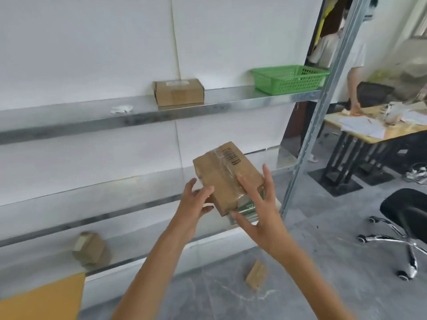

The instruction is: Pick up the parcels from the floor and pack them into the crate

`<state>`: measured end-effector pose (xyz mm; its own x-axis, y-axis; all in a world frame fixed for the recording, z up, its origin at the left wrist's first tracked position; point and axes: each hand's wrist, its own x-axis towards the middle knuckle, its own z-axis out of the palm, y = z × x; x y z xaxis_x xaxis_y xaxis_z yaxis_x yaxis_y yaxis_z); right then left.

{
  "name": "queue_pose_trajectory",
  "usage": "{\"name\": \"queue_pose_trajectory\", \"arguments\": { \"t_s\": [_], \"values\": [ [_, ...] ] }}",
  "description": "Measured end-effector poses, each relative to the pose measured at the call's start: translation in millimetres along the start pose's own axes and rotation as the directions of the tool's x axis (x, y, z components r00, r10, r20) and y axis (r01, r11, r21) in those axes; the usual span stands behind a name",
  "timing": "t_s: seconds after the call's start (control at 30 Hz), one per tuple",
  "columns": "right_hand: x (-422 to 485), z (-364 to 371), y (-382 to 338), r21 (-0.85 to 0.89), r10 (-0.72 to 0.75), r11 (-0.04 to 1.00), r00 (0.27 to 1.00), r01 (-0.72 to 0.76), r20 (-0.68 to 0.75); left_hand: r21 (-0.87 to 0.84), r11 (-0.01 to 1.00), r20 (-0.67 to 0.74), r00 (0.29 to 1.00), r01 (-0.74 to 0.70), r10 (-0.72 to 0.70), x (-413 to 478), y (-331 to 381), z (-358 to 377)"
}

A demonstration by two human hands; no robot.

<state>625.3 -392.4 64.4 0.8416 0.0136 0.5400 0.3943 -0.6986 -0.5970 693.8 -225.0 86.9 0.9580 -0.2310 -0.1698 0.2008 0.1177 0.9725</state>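
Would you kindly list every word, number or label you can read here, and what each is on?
"ON…": start of white letters on the green box under the held parcel; rest hidden.
Barcode on the parcel: digits too blurred.
White label on the shelf box: too blurred.

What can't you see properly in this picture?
All in the head view:
- Green-printed pack under the held parcel: mostly covered by it and the right hand.
- Barcode: too small to read.
- Yellow sheet: cut off by the bottom-left corner.
- Lower-shelf box: blurred.
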Motion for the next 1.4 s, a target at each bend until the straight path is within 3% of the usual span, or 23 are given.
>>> {"name": "queue_pose_trajectory", "arguments": {
  "t_s": [0.1, 0.23, 0.27, 0.33, 0.4, 0.43, 0.5, 0.57, 0.77, 0.87, 0.93, 1.03, 1.2, 1.4],
  "values": [
    [-18, -9, -35, -0.381, -0.138, 0.918, 0.989, 0.107, -0.055, 0.062, 0.997, 0.077, 0.996, -0.054, 0.049, -55, 21, -13],
    [-43, -5, -86, -0.390, -0.226, 0.911, 0.953, 0.132, -0.204, 0.112, 0.988, 0.154, 0.984, -0.104, 0.086, -125, 33, -39],
    [-51, -3, -103, -0.298, -0.155, 0.951, 0.959, 0.080, -0.236, 0.122, 0.984, 0.150, 0.982, -0.129, 0.110, -140, 36, -52],
    [-69, -3, -143, 0.089, 0.125, 0.990, 0.969, -0.109, -0.214, 0.177, 0.965, 0.146, 0.975, -0.193, 0.168, -167, 40, -83],
    [-85, 2, -176, 0.513, 0.341, 0.813, 0.939, -0.275, -0.038, 0.242, 0.941, 0.201, 0.961, -0.236, 0.190, -195, 39, -110],
    [-93, 6, -188, 0.630, 0.404, 0.693, 0.913, -0.350, 0.063, 0.248, 0.939, 0.240, 0.954, -0.237, 0.177, -208, 37, -120],
    [-109, 17, -213, 0.722, 0.473, 0.504, 0.851, -0.474, 0.228, 0.204, 0.955, 0.298, 0.943, -0.214, 0.148, -235, 30, -133],
    [-126, 24, -235, 0.728, 0.489, 0.436, 0.818, -0.529, 0.302, 0.143, 0.971, 0.302, 0.943, -0.189, 0.139, -259, 24, -142],
    [-168, 21, -278, 0.665, 0.479, 0.439, 0.784, -0.604, 0.396, 0.110, 0.980, 0.107, 0.982, -0.165, 0.154, -326, 11, -154],
    [-192, 13, -290, 0.649, 0.351, 0.525, 0.835, -0.550, 0.424, 0.091, 0.978, -0.020, 0.982, -0.185, 0.188, -361, 2, -147],
    [-210, 5, -299, 0.631, 0.217, 0.605, 0.863, -0.485, 0.456, 0.179, 0.948, -0.059, 0.959, -0.262, 0.276, -387, -3, -138],
    [-239, -5, -302, 0.691, 0.132, 0.563, 0.874, -0.454, 0.467, 0.398, 0.834, -0.019, 0.905, -0.383, 0.425, -425, -13, -130],
    [-294, -16, -306, 0.700, 0.219, 0.540, 0.881, -0.467, 0.419, 0.580, 0.772, -0.017, 0.944, -0.259, 0.330, -488, -45, -135],
    [-356, -22, -340, 0.615, 0.231, 0.567, 0.822, -0.548, 0.520, 0.661, 0.736, -0.157, 0.931, -0.148, 0.329, -569, -71, -146]
  ]
}}
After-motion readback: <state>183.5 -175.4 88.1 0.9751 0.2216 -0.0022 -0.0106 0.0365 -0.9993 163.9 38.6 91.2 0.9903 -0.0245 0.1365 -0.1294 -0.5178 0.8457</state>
